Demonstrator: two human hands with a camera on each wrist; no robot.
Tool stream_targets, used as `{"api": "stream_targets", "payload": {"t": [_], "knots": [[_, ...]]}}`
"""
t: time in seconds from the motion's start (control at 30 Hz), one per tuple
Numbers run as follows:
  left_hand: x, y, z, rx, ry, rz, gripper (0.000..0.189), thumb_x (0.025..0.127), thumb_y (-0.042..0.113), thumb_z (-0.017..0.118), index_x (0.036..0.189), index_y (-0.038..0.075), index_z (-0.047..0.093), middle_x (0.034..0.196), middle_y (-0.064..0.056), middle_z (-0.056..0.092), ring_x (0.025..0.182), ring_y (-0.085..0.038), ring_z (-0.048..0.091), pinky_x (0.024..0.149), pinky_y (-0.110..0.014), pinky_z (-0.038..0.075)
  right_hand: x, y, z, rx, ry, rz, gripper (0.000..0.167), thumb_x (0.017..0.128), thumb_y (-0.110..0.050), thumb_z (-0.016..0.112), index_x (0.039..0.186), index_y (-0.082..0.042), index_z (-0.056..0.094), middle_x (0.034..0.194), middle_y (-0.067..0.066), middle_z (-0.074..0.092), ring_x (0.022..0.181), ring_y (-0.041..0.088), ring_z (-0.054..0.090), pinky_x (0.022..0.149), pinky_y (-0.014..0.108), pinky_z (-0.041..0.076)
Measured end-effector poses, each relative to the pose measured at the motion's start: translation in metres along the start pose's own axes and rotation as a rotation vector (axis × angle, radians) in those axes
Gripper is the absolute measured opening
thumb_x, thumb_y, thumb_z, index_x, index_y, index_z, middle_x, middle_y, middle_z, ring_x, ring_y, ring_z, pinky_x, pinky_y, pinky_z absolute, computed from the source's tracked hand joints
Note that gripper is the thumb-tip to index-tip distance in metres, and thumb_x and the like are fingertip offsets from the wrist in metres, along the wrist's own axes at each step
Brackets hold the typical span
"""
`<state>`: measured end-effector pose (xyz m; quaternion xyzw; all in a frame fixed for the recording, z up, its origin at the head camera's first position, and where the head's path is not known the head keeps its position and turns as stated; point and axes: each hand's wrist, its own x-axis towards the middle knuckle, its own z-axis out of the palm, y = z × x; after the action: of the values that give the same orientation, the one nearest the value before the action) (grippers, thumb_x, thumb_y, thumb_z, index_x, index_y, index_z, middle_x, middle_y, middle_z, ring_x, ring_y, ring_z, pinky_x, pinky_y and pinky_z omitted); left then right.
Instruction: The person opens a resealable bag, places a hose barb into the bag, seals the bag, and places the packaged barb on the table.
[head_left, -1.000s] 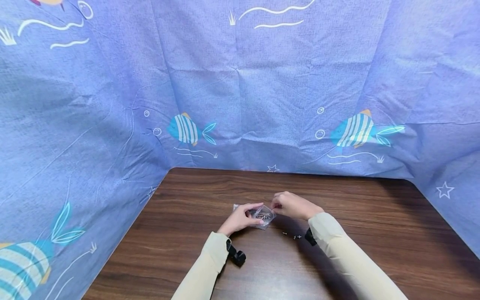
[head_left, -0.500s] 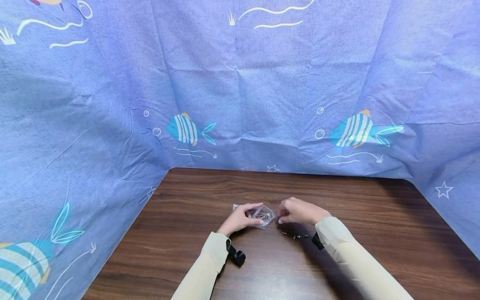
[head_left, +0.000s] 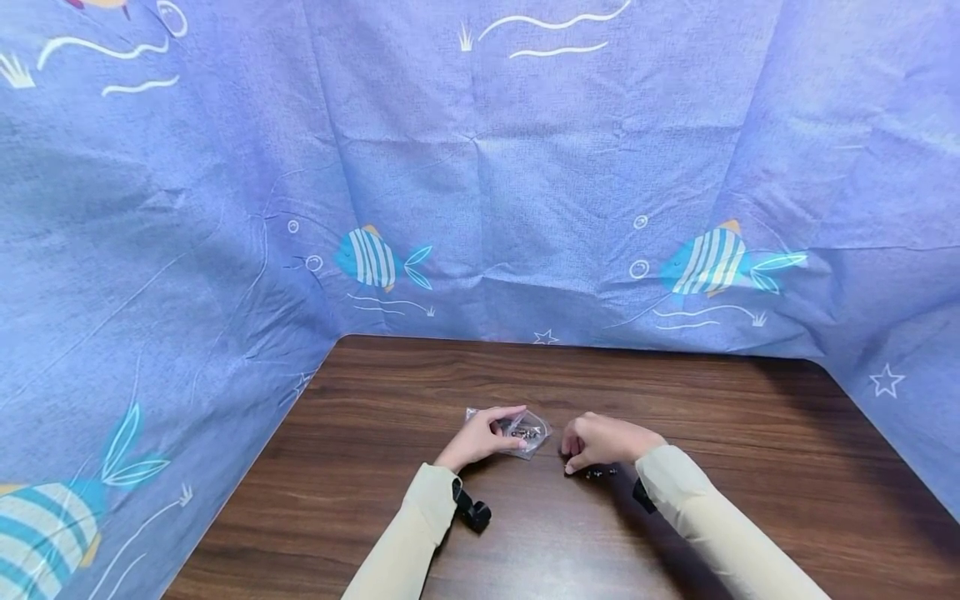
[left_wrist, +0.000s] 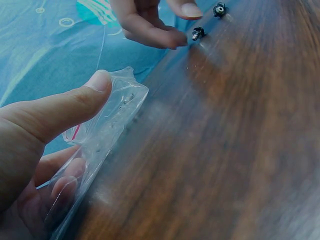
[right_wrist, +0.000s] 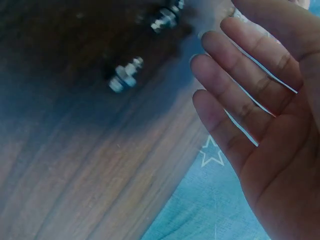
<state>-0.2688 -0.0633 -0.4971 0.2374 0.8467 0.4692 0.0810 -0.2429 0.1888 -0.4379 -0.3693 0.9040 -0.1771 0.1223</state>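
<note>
My left hand (head_left: pixel 480 438) holds a small clear plastic bag (head_left: pixel 537 443) by its left side, thumb on one face and fingers on the other. Tiny metal parts show through the film; a red line marks the zip bag (left_wrist: pixel 117 107) in the left wrist view. My right hand (head_left: pixel 609 440) is low over the table, thumb and fingers apart, fingertips right at the leftmost of several loose metal pieces (head_left: pixel 597 474). Seen from the right wrist, one screw-like metal piece (right_wrist: pixel 124 75) has a hex-shaped middle, and its other fingers are loosely extended.
A dark wood-grain table (head_left: pixel 405 517) lies beneath both hands. Behind and left of it hangs a blue cloth (head_left: pixel 540 183) printed with fish. Black straps with a small camera (head_left: pixel 475 512) sit on the wrists, below cream sleeves (head_left: pixel 397 533).
My right hand has moved from the bag's right edge rightward and nearer, down to the loose metal pieces, uncovering another at their right end. The left hand and bag stay put.
</note>
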Motion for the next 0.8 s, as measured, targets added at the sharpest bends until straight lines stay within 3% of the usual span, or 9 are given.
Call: {"api": "stream_targets", "payload": {"t": [0.33,0.8], "knots": [[0.0,-0.0015,-0.0002,-0.004,0.004,0.004,0.058,0.078,0.027,0.08,0.132,0.02,0.061,0.082,-0.003,0.058,0.062,-0.007,0.045,0.054,-0.02,0.038,0.0014,0.0015,0.0068,-0.022,-0.003,-0.021,0.014,0.075,-0.02,0.08,0.074,-0.016,0.066,0.066,-0.014,0.054,0.059,-0.005,0.047,0.058,0.016,0.042],[0.0013,-0.0029,-0.0001,-0.002,-0.007,0.004,0.058,0.078,0.028,0.08,0.133,0.021,0.06,0.084,-0.002,0.059,0.062,-0.006,0.045,0.055,-0.019,0.038,0.0002,0.0015,0.0062,-0.026,0.003,-0.061,0.01,0.081,-0.014,0.075,0.073,-0.015,0.068,0.068,-0.013,0.057,0.061,-0.006,0.046,0.059,0.016,0.043]]}}
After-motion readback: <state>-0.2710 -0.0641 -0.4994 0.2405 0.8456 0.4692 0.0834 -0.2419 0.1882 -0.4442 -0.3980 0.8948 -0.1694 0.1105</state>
